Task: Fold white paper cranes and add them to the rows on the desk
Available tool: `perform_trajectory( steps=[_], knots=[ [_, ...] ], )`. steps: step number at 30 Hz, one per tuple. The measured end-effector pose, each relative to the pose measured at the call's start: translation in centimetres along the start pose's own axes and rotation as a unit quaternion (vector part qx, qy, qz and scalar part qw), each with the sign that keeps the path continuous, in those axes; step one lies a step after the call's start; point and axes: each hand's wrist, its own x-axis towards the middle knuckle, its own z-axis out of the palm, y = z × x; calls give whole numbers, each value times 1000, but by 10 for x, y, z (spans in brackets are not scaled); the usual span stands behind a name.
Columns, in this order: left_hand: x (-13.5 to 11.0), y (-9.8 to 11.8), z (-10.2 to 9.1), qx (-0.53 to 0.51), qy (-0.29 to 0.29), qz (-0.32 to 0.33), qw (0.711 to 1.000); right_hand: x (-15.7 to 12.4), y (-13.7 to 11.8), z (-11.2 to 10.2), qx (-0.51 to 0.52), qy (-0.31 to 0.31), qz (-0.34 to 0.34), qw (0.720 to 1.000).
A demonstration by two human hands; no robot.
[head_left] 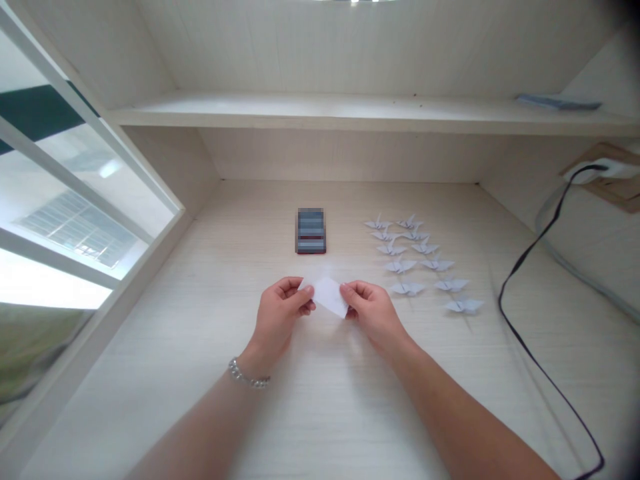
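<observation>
A small sheet of white paper (329, 295) is held up between my two hands over the desk. My left hand (283, 310) pinches its left side between thumb and fingers, with a beaded bracelet on the wrist. On the paper's right side, my right hand (370, 310) grips the edge the same way. To the right of my hands, several folded white paper cranes (407, 288) stand in two rows on the desk. A dark rectangular phone-like object (311, 231), its face blurred, lies just beyond the paper.
A black cable (520, 267) runs from a wall socket (600, 170) down the desk's right side. Above the back of the desk is a shelf (320, 120) with a flat bluish item (557, 102) on it. A barred window (90, 180) borders the left.
</observation>
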Motion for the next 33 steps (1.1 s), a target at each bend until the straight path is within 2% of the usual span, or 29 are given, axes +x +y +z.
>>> perform_trajectory(
  steps=[5, 11, 17, 20, 26, 28, 31, 33],
  knots=[
    [0, -4, -2, 51, -71, -48, 995, -1, -3, -1, -45, -41, 10, 998],
    [-1, -5, 3, 12, -62, -89, 994, -2, -2, 2, 29, -51, 50, 997],
    [-1, -5, 4, -28, -66, -107, 992, -3, -5, 3, 55, -55, 75, 994],
    [-1, -5, 3, -34, -60, -102, 992, -3, -4, 2, 48, -54, 60, 996],
    [-2, -4, 4, -11, -42, -58, 997, -1, -3, 0, -13, 14, -13, 1000],
    [-2, -3, 4, 1, -24, -36, 999, -2, -5, 0, -32, -4, -20, 999],
    [-1, -2, 2, 1, -1, -23, 1000, -4, -6, 1, -37, -68, -8, 997],
    [0, -1, 2, -2, 1, -26, 1000, -4, -6, 1, -33, -80, -9, 996]
  ],
)
